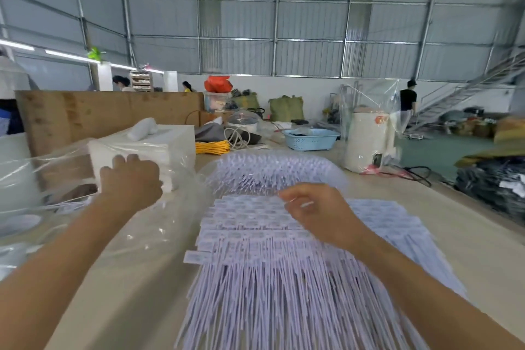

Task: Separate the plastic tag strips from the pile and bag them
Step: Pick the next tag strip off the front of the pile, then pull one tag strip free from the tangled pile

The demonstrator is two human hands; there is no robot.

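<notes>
A big pile of pale lilac plastic tag strips covers the table in front of me, tag heads in rows and thin tails fanning toward me. My right hand hovers over the tag heads with fingers curled, pinching at the top strips. My left hand reaches out to the left and rests on the clear plastic bag, against a white foam block. The bag lies crumpled along the left of the pile.
Behind the pile lie a yellow cable coil, a blue basket and a white appliance wrapped in plastic. A brown board stands at the back left. The table's right edge drops to the floor.
</notes>
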